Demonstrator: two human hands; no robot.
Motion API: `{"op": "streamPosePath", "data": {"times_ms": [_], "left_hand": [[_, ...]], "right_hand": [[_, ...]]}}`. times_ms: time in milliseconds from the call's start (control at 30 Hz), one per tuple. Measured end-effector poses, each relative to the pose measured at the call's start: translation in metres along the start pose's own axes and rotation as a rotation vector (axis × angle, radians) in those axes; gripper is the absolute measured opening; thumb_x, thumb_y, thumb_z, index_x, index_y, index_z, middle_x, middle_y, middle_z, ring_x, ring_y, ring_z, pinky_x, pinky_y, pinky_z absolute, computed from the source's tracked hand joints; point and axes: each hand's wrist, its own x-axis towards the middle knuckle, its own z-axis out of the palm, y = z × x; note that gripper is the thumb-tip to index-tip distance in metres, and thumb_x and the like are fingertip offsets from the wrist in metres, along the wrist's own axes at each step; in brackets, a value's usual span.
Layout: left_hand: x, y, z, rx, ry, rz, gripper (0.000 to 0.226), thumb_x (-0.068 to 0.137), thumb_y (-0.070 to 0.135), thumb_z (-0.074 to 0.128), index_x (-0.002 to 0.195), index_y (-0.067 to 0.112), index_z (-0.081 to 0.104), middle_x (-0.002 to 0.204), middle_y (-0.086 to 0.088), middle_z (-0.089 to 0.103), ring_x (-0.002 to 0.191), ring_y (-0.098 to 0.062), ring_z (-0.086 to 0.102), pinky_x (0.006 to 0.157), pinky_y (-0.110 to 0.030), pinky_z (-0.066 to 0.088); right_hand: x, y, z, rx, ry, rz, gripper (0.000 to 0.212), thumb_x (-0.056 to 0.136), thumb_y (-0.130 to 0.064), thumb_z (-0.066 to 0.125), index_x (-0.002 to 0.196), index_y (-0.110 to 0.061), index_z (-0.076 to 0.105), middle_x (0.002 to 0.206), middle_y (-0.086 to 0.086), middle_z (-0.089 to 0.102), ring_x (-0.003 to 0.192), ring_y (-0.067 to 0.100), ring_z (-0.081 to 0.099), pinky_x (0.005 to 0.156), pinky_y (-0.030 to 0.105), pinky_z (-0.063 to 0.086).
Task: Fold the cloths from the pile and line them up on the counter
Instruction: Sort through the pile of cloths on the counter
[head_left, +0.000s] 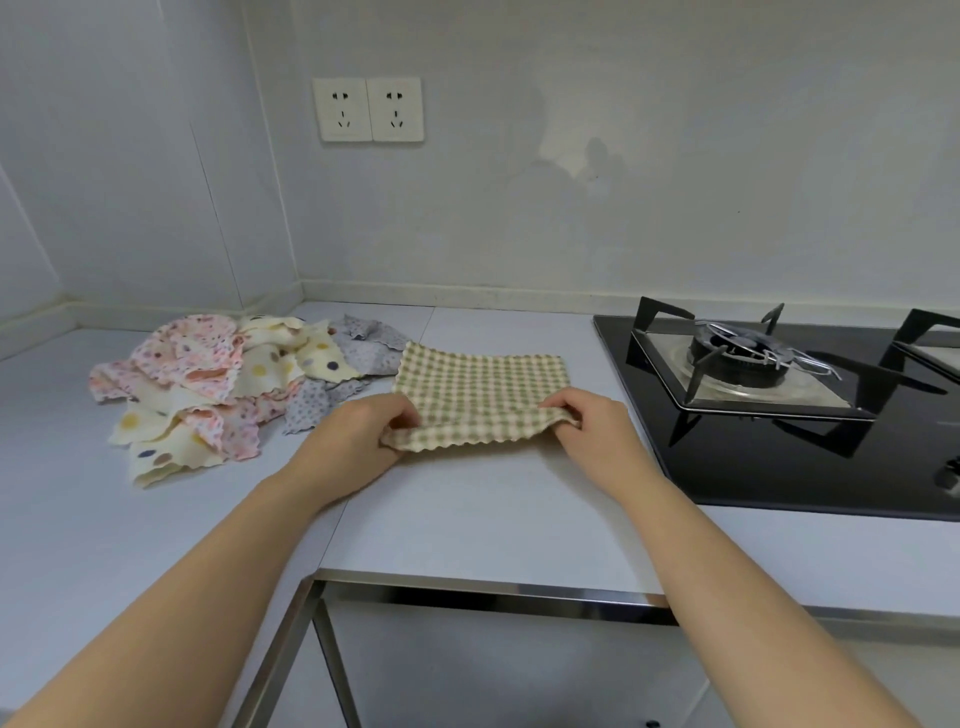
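Observation:
A green-and-cream checked cloth (480, 387) lies spread on the white counter (467, 509) in the middle. My left hand (358, 436) pinches its near left corner and my right hand (587, 423) pinches its near right corner, with the near edge lifted and curled a little off the counter. To the left sits the pile of unfolded cloths (223, 384): pink floral, cream with coloured dots, and grey patterned ones, crumpled over each other.
A black gas hob (779, 415) with metal pan supports takes up the right side of the counter, close to the cloth's right edge. Two wall sockets (369, 109) sit on the back wall. The counter's front edge has a metal trim.

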Motion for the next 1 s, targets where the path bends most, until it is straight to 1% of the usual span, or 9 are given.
{"op": "streamPosePath", "data": {"times_ms": [67,167,300,400,467,533,700,900,1000], "left_hand": [[-0.001,-0.005,-0.002,-0.079,0.067,-0.054,0.017,0.083,0.005,0.065,0.091,0.02,0.066,0.085,0.01,0.066,0.08,-0.007,0.059,0.069,-0.015,0.042],[0.001,-0.002,-0.003,-0.184,0.141,-0.098,0.015,0.088,0.006,0.059,0.083,0.02,0.061,0.077,0.006,0.065,0.074,-0.011,0.057,0.066,-0.014,0.038],[0.004,0.012,-0.002,-0.256,0.256,-0.178,0.023,0.094,0.016,0.052,0.075,0.005,0.055,0.071,-0.015,0.061,0.063,-0.019,0.049,0.061,-0.033,0.036],[0.006,0.013,0.0,-0.422,0.264,-0.29,0.029,0.094,0.026,0.053,0.083,0.001,0.06,0.083,-0.017,0.067,0.074,-0.027,0.06,0.069,-0.04,0.048],[0.007,0.011,0.0,-0.571,0.236,-0.365,0.042,0.091,0.038,0.055,0.09,-0.003,0.06,0.084,-0.017,0.067,0.078,-0.031,0.063,0.073,-0.043,0.051],[0.009,0.012,0.0,-0.649,0.214,-0.42,0.047,0.091,0.042,0.053,0.087,-0.005,0.056,0.077,-0.012,0.058,0.072,-0.023,0.055,0.07,-0.037,0.043],[0.017,0.013,0.003,-0.372,0.14,-0.496,0.033,0.094,0.027,0.049,0.07,0.004,0.05,0.067,-0.009,0.043,0.064,-0.018,0.041,0.06,-0.03,0.028],[0.019,0.02,0.006,-0.157,0.123,-0.496,0.031,0.097,0.02,0.038,0.068,0.009,0.041,0.064,-0.004,0.039,0.059,-0.016,0.036,0.054,-0.03,0.027],[0.022,0.019,0.008,-0.112,0.156,-0.505,0.032,0.097,0.019,0.036,0.066,0.011,0.037,0.06,-0.003,0.039,0.057,-0.019,0.036,0.053,-0.032,0.028]], "right_hand": [[0.001,-0.001,-0.005,0.143,0.054,0.023,0.025,0.082,0.003,0.061,0.095,-0.015,0.072,0.087,-0.008,0.068,0.079,0.007,0.061,0.068,0.007,0.042],[0.0,-0.007,-0.012,0.337,0.108,0.05,0.021,0.083,0.002,0.065,0.085,-0.018,0.07,0.078,-0.009,0.067,0.068,-0.005,0.057,0.066,0.006,0.042],[-0.002,-0.011,-0.016,0.414,0.127,0.115,0.02,0.087,-0.009,0.063,0.081,-0.027,0.068,0.076,-0.017,0.069,0.072,-0.007,0.063,0.068,0.008,0.048],[-0.001,-0.01,-0.016,0.394,0.137,0.164,0.014,0.087,-0.014,0.063,0.078,-0.023,0.068,0.073,-0.015,0.068,0.07,-0.002,0.063,0.067,0.013,0.048],[0.001,-0.007,-0.015,0.37,0.154,0.196,0.024,0.089,-0.02,0.062,0.067,-0.013,0.055,0.061,-0.008,0.054,0.057,0.009,0.049,0.055,0.022,0.039],[0.001,-0.005,-0.013,0.293,0.158,0.236,0.038,0.093,-0.025,0.057,0.061,-0.014,0.039,0.056,-0.002,0.036,0.049,0.007,0.033,0.046,0.02,0.026],[-0.001,-0.002,-0.011,-0.159,0.151,0.253,0.043,0.092,-0.026,0.047,0.055,-0.016,0.028,0.051,-0.001,0.032,0.052,0.018,0.031,0.05,0.031,0.022],[0.002,-0.007,-0.009,-0.186,0.24,0.14,0.042,0.094,-0.021,0.046,0.056,-0.015,0.03,0.052,0.001,0.037,0.057,0.025,0.036,0.048,0.034,0.022],[0.01,-0.009,-0.006,-0.285,0.18,0.11,0.034,0.097,-0.023,0.043,0.065,-0.012,0.038,0.061,0.004,0.047,0.064,0.028,0.042,0.055,0.033,0.029]]}}
